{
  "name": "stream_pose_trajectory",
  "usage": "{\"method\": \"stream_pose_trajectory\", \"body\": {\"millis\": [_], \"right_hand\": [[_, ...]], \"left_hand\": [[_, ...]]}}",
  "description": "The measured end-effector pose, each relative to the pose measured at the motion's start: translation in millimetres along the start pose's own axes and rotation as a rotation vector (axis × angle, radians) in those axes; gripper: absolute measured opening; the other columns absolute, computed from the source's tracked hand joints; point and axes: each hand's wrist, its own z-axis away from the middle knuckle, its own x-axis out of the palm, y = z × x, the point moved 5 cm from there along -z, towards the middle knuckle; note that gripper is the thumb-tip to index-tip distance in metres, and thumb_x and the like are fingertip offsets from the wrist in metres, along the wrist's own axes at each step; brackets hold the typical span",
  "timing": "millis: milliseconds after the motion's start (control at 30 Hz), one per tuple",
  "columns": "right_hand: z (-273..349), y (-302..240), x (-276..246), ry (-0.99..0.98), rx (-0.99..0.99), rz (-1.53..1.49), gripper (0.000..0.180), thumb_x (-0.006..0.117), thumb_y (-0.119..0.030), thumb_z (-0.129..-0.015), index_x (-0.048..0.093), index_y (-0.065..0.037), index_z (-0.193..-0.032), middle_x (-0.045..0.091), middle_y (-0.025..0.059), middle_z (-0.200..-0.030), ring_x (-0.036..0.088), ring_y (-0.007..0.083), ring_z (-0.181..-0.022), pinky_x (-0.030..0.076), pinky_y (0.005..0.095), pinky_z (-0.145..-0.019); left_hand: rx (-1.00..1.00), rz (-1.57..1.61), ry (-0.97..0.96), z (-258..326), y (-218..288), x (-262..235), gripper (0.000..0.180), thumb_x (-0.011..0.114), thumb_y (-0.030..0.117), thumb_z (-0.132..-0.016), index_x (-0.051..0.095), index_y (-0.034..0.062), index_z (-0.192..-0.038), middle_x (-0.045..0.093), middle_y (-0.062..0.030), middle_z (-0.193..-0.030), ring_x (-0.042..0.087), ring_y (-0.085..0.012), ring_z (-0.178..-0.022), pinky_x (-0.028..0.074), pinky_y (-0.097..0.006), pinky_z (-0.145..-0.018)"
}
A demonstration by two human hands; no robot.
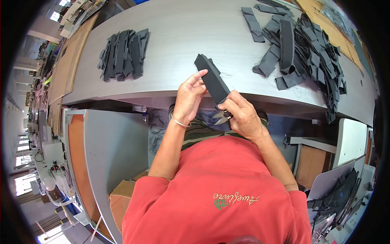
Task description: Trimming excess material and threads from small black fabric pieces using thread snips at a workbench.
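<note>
My left hand (190, 97) and my right hand (241, 114) hold one long black fabric strip (211, 77) between them, just off the near edge of the grey table (183, 36). The strip slants up and to the left from my fingers. My left fingers pinch its side near the middle. My right hand grips its lower end and also holds small thread snips (222, 116), their blades poking out below my fingers. A thin bangle circles my left wrist.
A neat stack of black strips (124, 53) lies on the table at the left. A large loose heap of black strips (300, 44) covers the right side. Brown cardboard sheets lie at both table ends. A cardboard box (122, 199) sits on the floor.
</note>
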Motion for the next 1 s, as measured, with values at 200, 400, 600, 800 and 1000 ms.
{"method": "stream_pose_trajectory", "body": {"millis": [200, 400, 600, 800, 1000], "right_hand": [[3, -1, 1, -0.049, 0.003, 0.056, 0.03, 0.059, 0.012, -0.061, 0.057, -0.005, -0.086, 0.049, 0.0096, -0.084, 0.055, 0.0292, -0.075, 0.044, 0.0399, -0.065], [6, 15, -4, -0.011, 0.211, -0.166, 0.032, 0.064, 0.013, -0.061, 0.063, -0.003, -0.088, 0.054, 0.0076, -0.08, 0.058, 0.0226, -0.074, 0.045, 0.0317, -0.064], [12, 35, -12, -0.111, 0.549, -0.428, 0.025, 0.066, 0.002, -0.072, 0.064, 0.0, -0.096, 0.062, 0.0058, -0.085, 0.057, 0.013, -0.075, 0.045, 0.0262, -0.069], [17, 37, -11, -0.031, 0.588, -0.685, 0.029, 0.072, -0.003, -0.074, 0.065, -0.002, -0.102, 0.065, 0.0025, -0.09, 0.059, 0.011, -0.083, 0.047, 0.0253, -0.077], [7, 25, -37, 0.128, 0.369, -0.184, 0.028, 0.072, -0.007, -0.075, 0.067, -0.008, -0.103, 0.065, 0.0035, -0.085, 0.058, 0.0174, -0.077, 0.047, 0.029, -0.072]], "left_hand": [[-0.149, 0.389, -0.026, -5, -1, 1, 0.023, 0.064, 0.011, -0.088, 0.056, 0.0001, -0.107, 0.06, -0.0061, -0.095, 0.057, -0.0125, -0.085, 0.05, -0.028, -0.077], [-0.252, 0.36, -0.032, 1, -7, -1, 0.02, 0.065, 0.017, -0.088, 0.057, 0.004, -0.101, 0.056, 0.0, -0.085, 0.057, -0.0109, -0.072, 0.052, -0.027, -0.064], [-0.125, 0.196, -0.035, 3, 0, 1, 0.057, 0.066, 0.01, -0.087, 0.031, 0.0016, -0.131, 0.062, -0.0068, -0.09, 0.064, -0.0155, -0.086, 0.055, -0.033, -0.076], [-0.025, 0.213, -0.065, 3, 5, 4, 0.069, 0.065, 0.005, -0.086, 0.022, -0.0013, -0.14, 0.065, -0.0113, -0.098, 0.064, -0.0147, -0.087, 0.053, -0.03, -0.077], [0.011, 0.168, -0.044, 7, 7, 4, 0.053, 0.063, 0.001, -0.086, 0.037, -0.003, -0.132, 0.066, -0.0116, -0.098, 0.064, -0.0124, -0.085, 0.052, -0.023, -0.072]]}}
